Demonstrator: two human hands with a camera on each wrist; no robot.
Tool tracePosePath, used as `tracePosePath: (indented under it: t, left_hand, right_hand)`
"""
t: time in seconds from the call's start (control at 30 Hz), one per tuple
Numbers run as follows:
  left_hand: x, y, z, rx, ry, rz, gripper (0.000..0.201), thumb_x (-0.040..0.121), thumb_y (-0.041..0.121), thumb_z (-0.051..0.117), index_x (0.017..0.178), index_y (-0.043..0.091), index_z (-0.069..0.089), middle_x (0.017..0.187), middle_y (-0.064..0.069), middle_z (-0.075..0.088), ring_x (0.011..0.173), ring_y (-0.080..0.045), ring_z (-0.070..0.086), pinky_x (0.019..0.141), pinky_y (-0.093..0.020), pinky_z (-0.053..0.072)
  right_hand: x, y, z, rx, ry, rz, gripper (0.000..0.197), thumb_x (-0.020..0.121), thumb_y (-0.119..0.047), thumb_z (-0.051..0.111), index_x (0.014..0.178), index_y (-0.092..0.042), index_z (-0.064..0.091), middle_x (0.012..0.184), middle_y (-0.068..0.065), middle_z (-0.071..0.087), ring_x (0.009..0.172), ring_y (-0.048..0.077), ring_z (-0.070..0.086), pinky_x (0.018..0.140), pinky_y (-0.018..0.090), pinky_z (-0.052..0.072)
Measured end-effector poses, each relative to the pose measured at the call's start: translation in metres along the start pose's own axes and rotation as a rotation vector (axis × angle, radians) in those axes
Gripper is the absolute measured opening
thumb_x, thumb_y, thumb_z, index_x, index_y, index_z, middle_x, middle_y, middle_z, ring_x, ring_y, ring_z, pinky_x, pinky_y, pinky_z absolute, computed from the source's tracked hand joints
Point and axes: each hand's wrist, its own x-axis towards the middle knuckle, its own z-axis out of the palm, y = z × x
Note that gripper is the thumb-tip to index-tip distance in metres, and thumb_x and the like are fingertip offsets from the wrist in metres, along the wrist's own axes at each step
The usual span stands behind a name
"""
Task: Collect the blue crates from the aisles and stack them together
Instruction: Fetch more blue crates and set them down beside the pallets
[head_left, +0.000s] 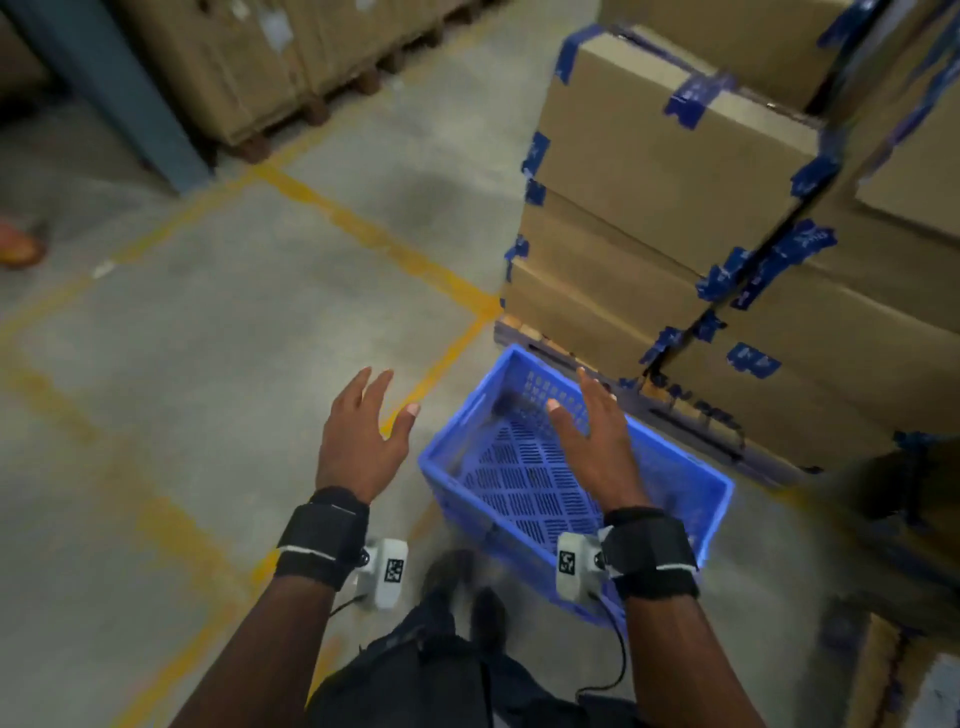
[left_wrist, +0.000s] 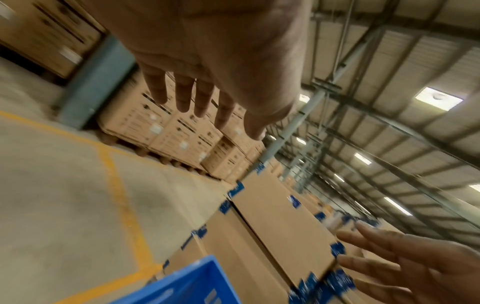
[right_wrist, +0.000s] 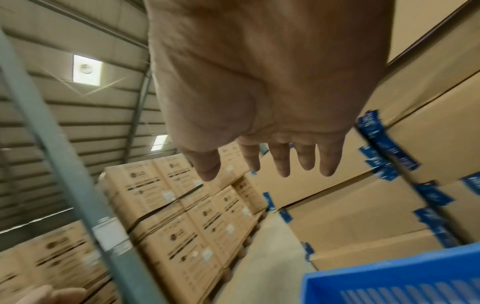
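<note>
blue crate lower centre, on floor, nothing inside | left hand, right hand above it; fingers spread, grasping nothing

printing on cardboard boxes too blurred to read, no legible text

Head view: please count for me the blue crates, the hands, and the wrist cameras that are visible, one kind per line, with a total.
Crate: 1
Hands: 2, left hand and right hand
Wrist cameras: 2, left camera and right camera
Total: 5
</note>
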Motion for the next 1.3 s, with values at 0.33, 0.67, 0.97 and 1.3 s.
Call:
tracePosePath:
  t: [0.33,0.67,0.97,1.3]
  left_hand:
    - [-0.131,-0.110,-0.142,-0.098,0.436,-0.446,0.050,0.098,0.046,0.057,0.143,0.023,0.053,0.157,-0.004,0.038,0.145,-0.023,0.032,0.117,-0.040,0.030]
    - [-0.342,-0.251,-0.285,-0.123,0.807,-0.765,0.046,0.096,0.043,0.060,0.136,0.021,0.059,0.149,-0.006,0.045,0.140,-0.023,0.040,0.113,-0.043,0.037]
    - [-0.592,-0.367,-0.407,-0.123,1.155,-1.010,0.039,0.096,0.034,0.064,0.132,0.018,0.063,0.141,-0.006,0.052,0.135,-0.019,0.046,0.110,-0.032,0.037]
    - [-0.852,-0.445,-0.469,-0.084,1.605,-1.383,0.034,0.096,0.036,0.064,0.127,0.024,0.065,0.132,0.002,0.057,0.123,-0.019,0.055,0.105,-0.044,0.045]
  right_hand:
    - [-0.016,-0.141,0.131,-0.052,-0.374,-0.364,0.062,0.099,-0.043,0.057,0.154,-0.021,0.039,0.160,0.001,0.036,0.149,0.017,0.029,0.122,0.037,0.022]
    - [-0.191,-0.282,0.336,-0.122,-0.762,-0.656,0.058,0.100,-0.043,0.055,0.154,-0.028,0.038,0.160,-0.006,0.036,0.147,0.012,0.031,0.117,0.027,0.023]
    - [-0.458,-0.377,0.540,-0.132,-1.123,-0.890,0.055,0.099,-0.039,0.060,0.150,-0.028,0.045,0.156,-0.006,0.042,0.143,0.010,0.039,0.113,0.024,0.029]
    - [-0.749,-0.444,0.729,-0.190,-1.561,-1.074,0.052,0.098,-0.043,0.059,0.148,-0.035,0.047,0.153,-0.009,0.045,0.141,0.012,0.041,0.114,0.032,0.034]
